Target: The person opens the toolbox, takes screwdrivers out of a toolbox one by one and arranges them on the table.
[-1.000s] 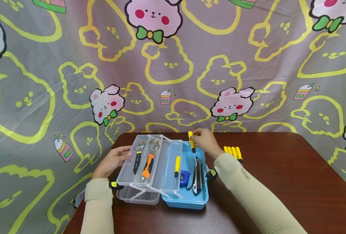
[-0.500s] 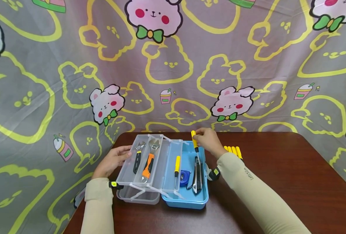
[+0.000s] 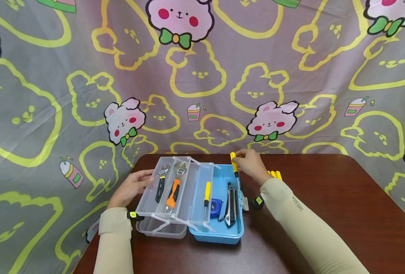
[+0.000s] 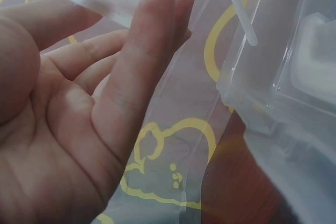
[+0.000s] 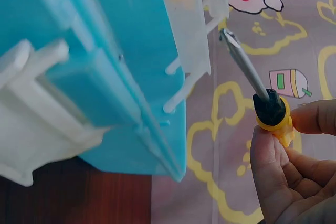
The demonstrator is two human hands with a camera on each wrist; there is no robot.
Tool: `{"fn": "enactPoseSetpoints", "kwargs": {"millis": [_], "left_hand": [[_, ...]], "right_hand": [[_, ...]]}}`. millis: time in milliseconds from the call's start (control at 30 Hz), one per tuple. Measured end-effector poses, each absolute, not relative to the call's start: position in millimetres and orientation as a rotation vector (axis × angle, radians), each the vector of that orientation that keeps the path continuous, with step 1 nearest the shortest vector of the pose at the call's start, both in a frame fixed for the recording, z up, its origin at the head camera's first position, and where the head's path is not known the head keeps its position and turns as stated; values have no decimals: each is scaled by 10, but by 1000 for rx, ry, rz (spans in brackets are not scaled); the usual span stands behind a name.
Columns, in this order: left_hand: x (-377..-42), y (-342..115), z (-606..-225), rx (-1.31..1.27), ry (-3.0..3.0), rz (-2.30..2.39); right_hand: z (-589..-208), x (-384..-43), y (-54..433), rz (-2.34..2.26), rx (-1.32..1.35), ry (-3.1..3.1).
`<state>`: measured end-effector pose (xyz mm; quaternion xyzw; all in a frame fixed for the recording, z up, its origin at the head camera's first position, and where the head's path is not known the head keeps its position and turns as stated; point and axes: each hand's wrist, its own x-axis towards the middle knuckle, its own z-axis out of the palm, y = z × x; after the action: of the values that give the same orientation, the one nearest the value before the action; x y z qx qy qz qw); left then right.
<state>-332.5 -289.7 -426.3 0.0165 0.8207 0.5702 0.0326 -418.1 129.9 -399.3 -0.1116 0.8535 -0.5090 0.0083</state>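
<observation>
My right hand (image 3: 252, 163) pinches the yellow handle of a screwdriver (image 3: 235, 167) above the far right rim of a blue toolbox (image 3: 219, 240). In the right wrist view its metal shaft (image 5: 244, 64) sticks out past a black collar, and the tip touches nothing there. My left hand (image 3: 132, 188) holds the left edge of the raised clear tray (image 3: 147, 207), thumb over the rim. Two adjustable wrenches, one black (image 3: 160, 186) and one orange (image 3: 173, 192), lie in that tray. Another yellow screwdriver (image 3: 207, 194) lies in the second clear tray.
A blue tape measure (image 3: 216, 207) and a utility knife (image 3: 231, 207) lie in the toolbox. Several yellow handles (image 3: 275, 174) show on the brown table (image 3: 326, 205) behind my right forearm. A white latch (image 3: 245, 203) hangs off the box's right side. Patterned cloth (image 3: 202, 91) stands behind.
My right hand has carried the screwdriver rightward, from above the utility knife to the toolbox's right rim. The left hand stays at the tray edge, and more of the knife now shows.
</observation>
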Motion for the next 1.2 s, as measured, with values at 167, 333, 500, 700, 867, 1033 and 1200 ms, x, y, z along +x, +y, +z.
{"fn": "enactPoseSetpoints", "kwargs": {"millis": [167,333,500,700,867,1033,1200], "left_hand": [[-3343,-2901,-4279,41,2519,1763],[-3347,-2899,-4297,45,2523,1767],[-3337,-2891,-4293,41,2530,1766],[-3310,-2884,-4272,35,2544,1746],[-3289,-2875,-4256,45,2550,1738],[-3285,-2873,-4253,40,2551,1731],[-3292,-2875,-4255,47,2550,1734]], "right_hand": [[-4015,-4227,1367,-1603,-348,2665],[-4041,-4244,1416,-1606,-353,2672],[-4048,-4238,1475,-1582,-358,2689],[-4069,-4238,1539,-1572,-365,2709],[-4080,-4246,1574,-1571,-357,2715],[-4083,-4245,1611,-1533,-337,2739],[-4069,-4240,1639,-1533,-331,2754]]}}
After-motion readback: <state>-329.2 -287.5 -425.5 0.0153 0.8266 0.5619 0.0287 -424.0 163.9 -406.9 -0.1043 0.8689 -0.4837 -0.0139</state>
